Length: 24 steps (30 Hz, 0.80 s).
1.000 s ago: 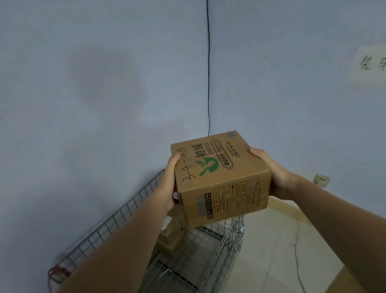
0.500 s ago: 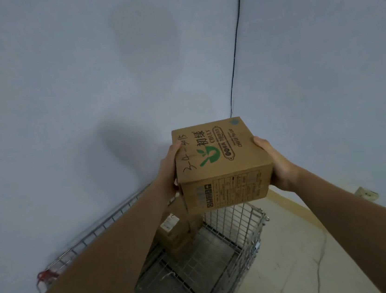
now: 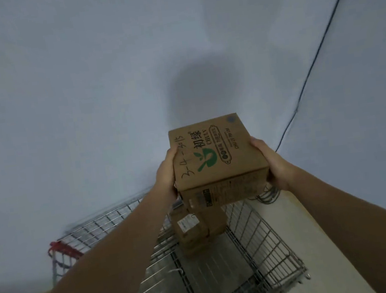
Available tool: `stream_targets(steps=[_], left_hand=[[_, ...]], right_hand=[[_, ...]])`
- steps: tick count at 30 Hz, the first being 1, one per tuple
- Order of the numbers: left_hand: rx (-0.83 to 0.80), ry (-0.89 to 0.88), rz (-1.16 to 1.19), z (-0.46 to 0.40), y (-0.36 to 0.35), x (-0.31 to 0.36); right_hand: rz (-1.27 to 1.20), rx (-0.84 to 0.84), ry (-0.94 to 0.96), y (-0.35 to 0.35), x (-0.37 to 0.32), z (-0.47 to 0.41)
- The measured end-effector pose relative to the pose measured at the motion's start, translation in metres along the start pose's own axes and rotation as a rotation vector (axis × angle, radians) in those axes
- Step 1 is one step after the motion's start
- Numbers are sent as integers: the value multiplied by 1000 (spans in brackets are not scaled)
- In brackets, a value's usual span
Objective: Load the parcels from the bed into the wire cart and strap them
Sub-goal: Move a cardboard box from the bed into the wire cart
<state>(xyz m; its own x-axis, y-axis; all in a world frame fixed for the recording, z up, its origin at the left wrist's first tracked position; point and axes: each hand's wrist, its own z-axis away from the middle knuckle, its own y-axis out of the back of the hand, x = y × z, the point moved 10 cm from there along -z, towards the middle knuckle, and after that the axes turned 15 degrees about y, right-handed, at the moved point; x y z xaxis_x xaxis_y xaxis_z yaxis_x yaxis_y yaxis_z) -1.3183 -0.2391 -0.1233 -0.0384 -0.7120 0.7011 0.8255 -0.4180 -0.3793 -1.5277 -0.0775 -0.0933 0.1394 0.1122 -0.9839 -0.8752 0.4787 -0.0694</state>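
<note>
**Box over the basket, set-down to come**

Swinging across from the wall corner, the view now takes in far more of the silver wire-mesh cart (image 3: 259,240), and the brown printed cardboard box (image 3: 215,158) has come along to hang above the cart's far end. The left hand (image 3: 166,174) clasps the box's left face, thumb up on the top edge; the right hand (image 3: 273,163) wraps the right face, fingers curled underneath. Both grip firmly, and the box rides a touch tilted, its green logo facing up.

Down inside the cart, a smaller brown cardboard parcel with a white label (image 3: 197,228) already sits on the mesh floor at the far end, directly beneath the carried box. A red handle (image 3: 63,248) shows at the cart's left corner, and a thin black cable (image 3: 311,68) runs down the pale wall.

Judging the step: it looks like a lowering job next. Best done level, with the box brought down square on the parcel below or onto the bare mesh beside it, faces flush so a strap can later bear evenly. Fingers underneath should slide out sideways before the weight settles, or they may get pinched. No strap is visible yet.
</note>
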Motion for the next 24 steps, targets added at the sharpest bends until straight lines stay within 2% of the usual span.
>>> stream_targets(steps=[5, 10, 13, 19, 24], left_hand=[[297, 77, 80, -47, 57, -34], [442, 168, 142, -95, 116, -91], [474, 223, 147, -125, 144, -130], [465, 349, 71, -206, 179, -230], [526, 267, -4, -279, 204, -269]], right_hand=[[92, -95, -130, -11, 59, -89], [138, -202, -243, -35, 144, -140], [176, -197, -341, -41, 216, -152], [419, -137, -422, -28, 362, -164], [498, -105, -367, -19, 433, -206]])
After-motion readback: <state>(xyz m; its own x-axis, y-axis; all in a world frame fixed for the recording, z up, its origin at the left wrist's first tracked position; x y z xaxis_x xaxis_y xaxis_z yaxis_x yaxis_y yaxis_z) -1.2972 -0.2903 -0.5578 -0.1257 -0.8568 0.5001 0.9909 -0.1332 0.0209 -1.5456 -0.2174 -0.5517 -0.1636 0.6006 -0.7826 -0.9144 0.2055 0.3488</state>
